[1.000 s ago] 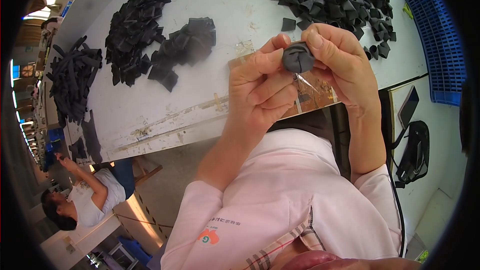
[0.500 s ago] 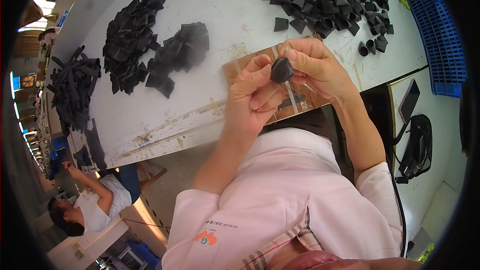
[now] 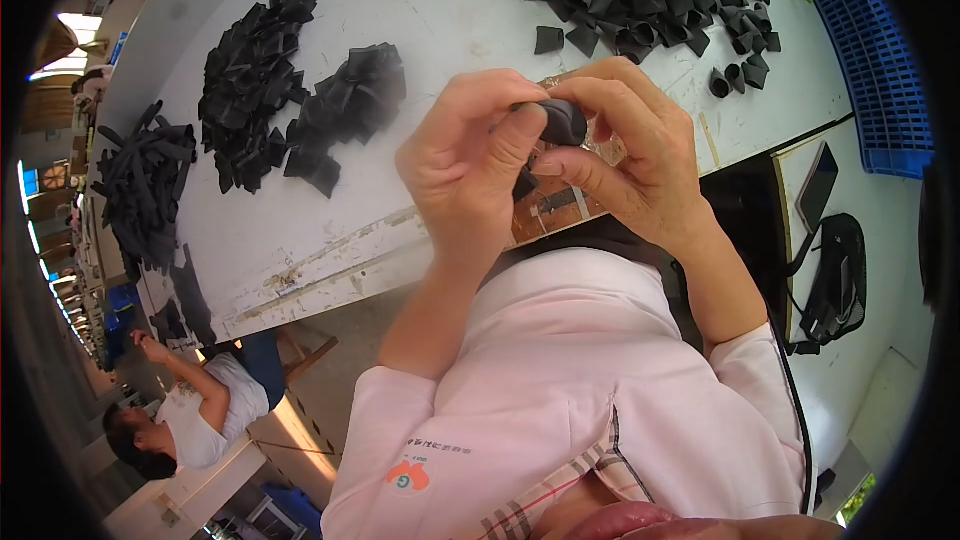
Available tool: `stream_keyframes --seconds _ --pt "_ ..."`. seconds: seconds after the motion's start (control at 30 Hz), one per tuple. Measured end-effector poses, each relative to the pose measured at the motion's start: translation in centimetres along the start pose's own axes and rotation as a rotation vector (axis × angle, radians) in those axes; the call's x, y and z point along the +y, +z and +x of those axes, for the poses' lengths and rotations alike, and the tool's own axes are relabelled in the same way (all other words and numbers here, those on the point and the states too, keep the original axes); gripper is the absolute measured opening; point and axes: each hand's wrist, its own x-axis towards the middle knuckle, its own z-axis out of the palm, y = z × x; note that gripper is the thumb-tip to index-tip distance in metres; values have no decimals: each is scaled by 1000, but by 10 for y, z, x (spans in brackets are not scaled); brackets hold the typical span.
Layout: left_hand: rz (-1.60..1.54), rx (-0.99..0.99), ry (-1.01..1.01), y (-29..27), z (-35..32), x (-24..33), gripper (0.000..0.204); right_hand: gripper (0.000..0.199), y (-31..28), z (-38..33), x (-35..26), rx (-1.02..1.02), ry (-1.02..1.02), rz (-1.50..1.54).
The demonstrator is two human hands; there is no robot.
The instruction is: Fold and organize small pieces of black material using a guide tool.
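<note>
Between my two hands is a small black tube-like piece of smooth sheet material, bent into a loop. My left hand pinches its left side, the thumb pressed on it. On the other side, my right hand grips its edge with curled fingers and the thumb below. Another bit of black material shows under my left thumb; whether it belongs to the same piece I cannot tell. Below both hands lies a brown board with light strips across it, largely covered by them.
Formed black tubes are heaped at the far right, beside a blue plastic basket. Flat black pieces, a smaller pile and black strips lie leftward. A black bag and phone rest right. Another person sits lower left.
My left hand has risen and turned, its thumb now over the black piece. My right thumb has dropped below the piece, which now shows as a wider loop.
</note>
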Motion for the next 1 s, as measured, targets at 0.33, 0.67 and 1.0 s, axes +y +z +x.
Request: stream_keyframes --seconds 0.33,0.67,1.0 --pt "-600 226 -285 -8 -19 -4 11 16 7 -2 11 62 -174 -177" --pt "-528 204 -232 -12 -17 -11 10 14 7 0 11 25 -193 -229" --pt "525 223 -290 -48 -29 -58 22 21 -22 23 14 -131 443 583"
